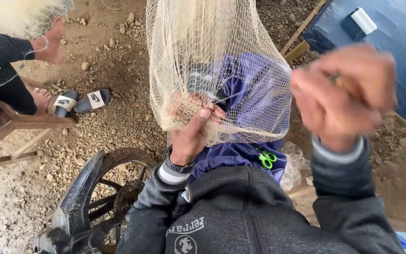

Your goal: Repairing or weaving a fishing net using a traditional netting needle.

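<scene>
Pale fishing net (212, 70) hangs bunched; the left hand (191, 129) pinches its mesh. The right hand (344, 94), blurred, draws thread taut, so mending seems underway; the next stitch needs steady tension.

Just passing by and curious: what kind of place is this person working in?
Probably an outdoor yard where fishing nets are mended: bare stony ground, a pale net hanging over the person's lap, a motorbike wheel parked close, and sandals lying in the dirt.
</scene>
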